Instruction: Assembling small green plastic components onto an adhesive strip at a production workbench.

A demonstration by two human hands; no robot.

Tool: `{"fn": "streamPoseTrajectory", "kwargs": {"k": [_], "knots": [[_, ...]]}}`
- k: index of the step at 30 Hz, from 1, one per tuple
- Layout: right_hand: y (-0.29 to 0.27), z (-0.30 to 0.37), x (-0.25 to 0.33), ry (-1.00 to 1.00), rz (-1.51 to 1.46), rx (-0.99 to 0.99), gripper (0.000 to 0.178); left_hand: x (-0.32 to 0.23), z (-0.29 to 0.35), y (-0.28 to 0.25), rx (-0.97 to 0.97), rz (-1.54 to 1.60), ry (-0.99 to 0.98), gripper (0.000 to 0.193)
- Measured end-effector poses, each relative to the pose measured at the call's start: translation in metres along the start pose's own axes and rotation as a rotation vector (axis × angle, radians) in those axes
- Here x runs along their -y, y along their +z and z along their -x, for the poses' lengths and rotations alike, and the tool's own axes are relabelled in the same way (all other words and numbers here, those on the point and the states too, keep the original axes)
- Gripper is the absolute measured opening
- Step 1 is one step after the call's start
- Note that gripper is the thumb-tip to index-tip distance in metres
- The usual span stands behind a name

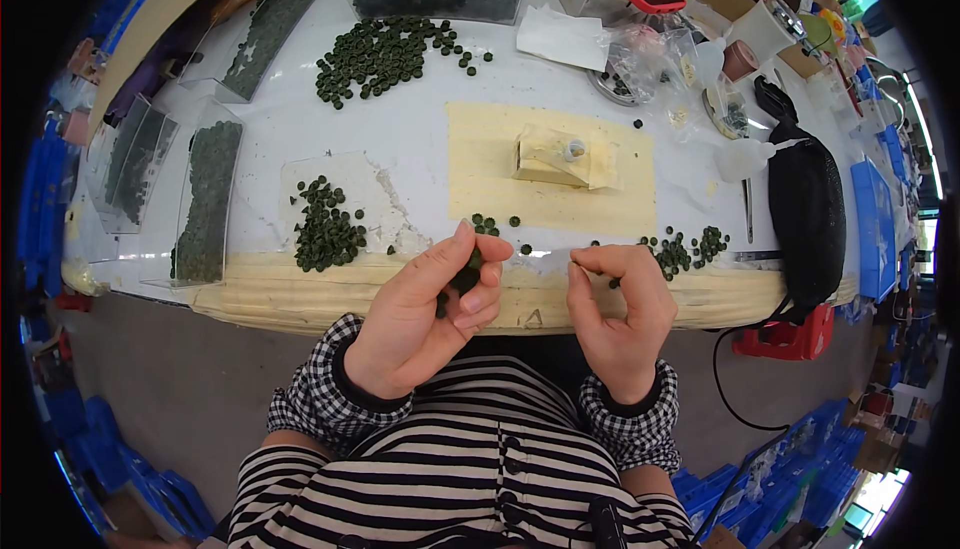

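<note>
The white worktable [420, 139] carries loose heaps of small dark green round discs [327, 232] near its front edge. The left hand [425, 314] is cupped palm inward above that edge, its fingers closed on a few dark green discs [462, 279]; which way they face is unclear. The right hand [618, 314] pinches thumb to forefinger; anything between them is too small to tell

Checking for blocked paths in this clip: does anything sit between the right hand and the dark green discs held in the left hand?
Nothing visible does. The left hand cups a few dark green discs, and the right hand, fingers pinched together, is beside it above the table edge with only an open gap between them.
</note>
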State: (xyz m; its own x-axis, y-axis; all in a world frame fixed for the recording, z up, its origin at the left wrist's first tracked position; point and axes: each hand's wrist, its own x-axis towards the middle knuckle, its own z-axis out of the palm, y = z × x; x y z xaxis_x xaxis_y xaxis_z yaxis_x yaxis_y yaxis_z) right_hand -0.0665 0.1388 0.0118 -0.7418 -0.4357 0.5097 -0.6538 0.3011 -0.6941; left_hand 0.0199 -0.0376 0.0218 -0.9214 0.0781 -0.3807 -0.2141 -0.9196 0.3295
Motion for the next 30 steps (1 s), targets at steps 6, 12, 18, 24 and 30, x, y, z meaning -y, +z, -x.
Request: {"fn": "streamPoseTrajectory", "kwargs": {"k": [6, 12, 18, 24, 30], "knots": [[-0.001, 0.000, 0.006, -0.016, -0.123, 0.030, 0.022, 0.001, 0.001, -0.001, 0.046, -0.048, -0.007, 0.031], [0.000, 0.003, 0.008, 0.111, -0.303, 0.037, 0.021, 0.001, 0.000, -0.001, 0.045, -0.085, 0.004, 0.026], [-0.005, 0.005, 0.012, 0.099, -0.371, 0.039, 0.020, 0.003, 0.000, 0.003, 0.039, -0.170, -0.026, 0.027], [0.002, 0.002, 0.022, -0.208, -0.164, 0.012, 0.028, 0.015, 0.005, 0.001, 0.170, -0.198, -0.152, 0.027], [0.004, 0.009, 0.019, -0.219, -0.123, -0.010, 0.028, 0.015, 0.005, -0.008, 0.226, -0.196, -0.126, 0.024]]}}
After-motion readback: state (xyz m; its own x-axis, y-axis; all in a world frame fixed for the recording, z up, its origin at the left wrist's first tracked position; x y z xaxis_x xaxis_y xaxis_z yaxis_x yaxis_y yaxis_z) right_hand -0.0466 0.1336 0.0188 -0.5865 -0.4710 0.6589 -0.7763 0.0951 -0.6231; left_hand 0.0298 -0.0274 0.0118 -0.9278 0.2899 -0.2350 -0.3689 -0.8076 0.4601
